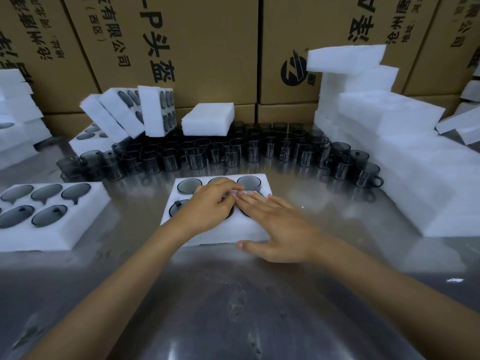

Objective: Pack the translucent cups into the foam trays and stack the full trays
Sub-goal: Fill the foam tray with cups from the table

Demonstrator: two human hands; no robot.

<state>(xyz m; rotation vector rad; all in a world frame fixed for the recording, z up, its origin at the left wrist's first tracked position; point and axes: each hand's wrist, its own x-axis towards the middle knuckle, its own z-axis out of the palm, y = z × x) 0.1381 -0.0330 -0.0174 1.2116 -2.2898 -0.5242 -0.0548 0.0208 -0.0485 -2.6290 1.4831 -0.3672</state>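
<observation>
A white foam tray lies in the middle of the metal table with dark translucent cups seated in its holes. My left hand rests on the tray's middle, fingers slightly bent over a cup. My right hand lies flat on the tray's right half, fingers straight, thumb at the front edge. Both hands hide the cups beneath them. Several loose smoky cups with handles stand in rows behind the tray.
A filled foam tray sits at the left. More filled trays lean at the back left beside a foam block. A tall stack of foam trays fills the right side. Cardboard boxes wall the back.
</observation>
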